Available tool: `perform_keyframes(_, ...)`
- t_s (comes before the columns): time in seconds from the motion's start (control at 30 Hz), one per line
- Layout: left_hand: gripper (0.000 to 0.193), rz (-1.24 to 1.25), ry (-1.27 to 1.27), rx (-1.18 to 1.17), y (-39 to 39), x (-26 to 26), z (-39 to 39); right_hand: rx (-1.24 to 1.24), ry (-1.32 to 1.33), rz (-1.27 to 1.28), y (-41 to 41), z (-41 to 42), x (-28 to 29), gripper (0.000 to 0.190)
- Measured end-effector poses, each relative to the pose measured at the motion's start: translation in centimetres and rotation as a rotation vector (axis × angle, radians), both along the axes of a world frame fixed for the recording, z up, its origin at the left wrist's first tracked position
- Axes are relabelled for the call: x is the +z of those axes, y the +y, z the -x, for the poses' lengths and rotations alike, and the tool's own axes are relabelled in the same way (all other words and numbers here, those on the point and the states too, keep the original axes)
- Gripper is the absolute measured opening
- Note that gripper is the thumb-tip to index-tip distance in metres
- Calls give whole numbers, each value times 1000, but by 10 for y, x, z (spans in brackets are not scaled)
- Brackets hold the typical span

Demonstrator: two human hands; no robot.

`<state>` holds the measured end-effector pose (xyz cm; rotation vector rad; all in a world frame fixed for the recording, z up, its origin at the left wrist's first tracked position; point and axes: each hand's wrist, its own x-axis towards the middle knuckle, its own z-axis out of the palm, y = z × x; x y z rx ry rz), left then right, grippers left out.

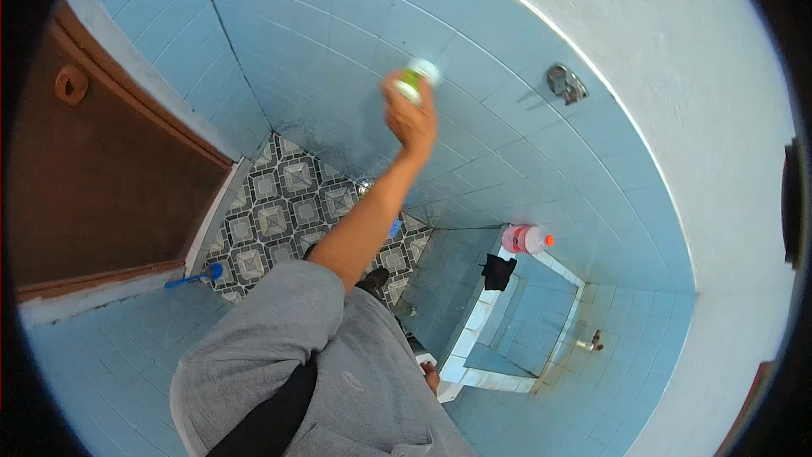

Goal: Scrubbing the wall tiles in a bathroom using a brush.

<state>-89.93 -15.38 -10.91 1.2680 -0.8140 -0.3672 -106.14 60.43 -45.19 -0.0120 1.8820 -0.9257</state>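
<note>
My left hand [411,117] is raised against the light blue tiled wall [355,44], its fingers closed round a small green-and-white object [415,79], perhaps a scrubber; motion blur hides its exact kind. The object is at the wall's surface. Low beside my torso, my right hand [431,376] is partly hidden by the grey shirt. Its fingers are curled over the edge of a white object [448,390], whose kind I cannot tell.
A tiled water basin [466,343] carries a pink-labelled plastic bottle [525,239] and a black cloth [498,271] on its rim. A metal wall fitting [566,84] and a tap [591,343] stick out. A blue brush [202,275] lies near the brown door [120,171], beside the patterned floor [273,219].
</note>
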Motion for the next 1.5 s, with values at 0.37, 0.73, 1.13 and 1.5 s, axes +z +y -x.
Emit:
perform_keyframes(0.37, 39, -179, 60, 245, -46, -15, -86, -313, -90, -100, -91, -12, 58, 44)
perform_keyframes(0.73, 41, -181, 7, -82, -10, -47, -41, -156, -43, -135, -101, 33, 20, 46)
perform_keyframes(1.13, 38, -76, 32, -144, 12, -49, -33, 29, -227, 5, -134, 19, 29, 52)
perform_keyframes(1.5, 42, -6, 106, 48, -51, -20, -69, -101, -30, -60, -133, 50, 5, 43)
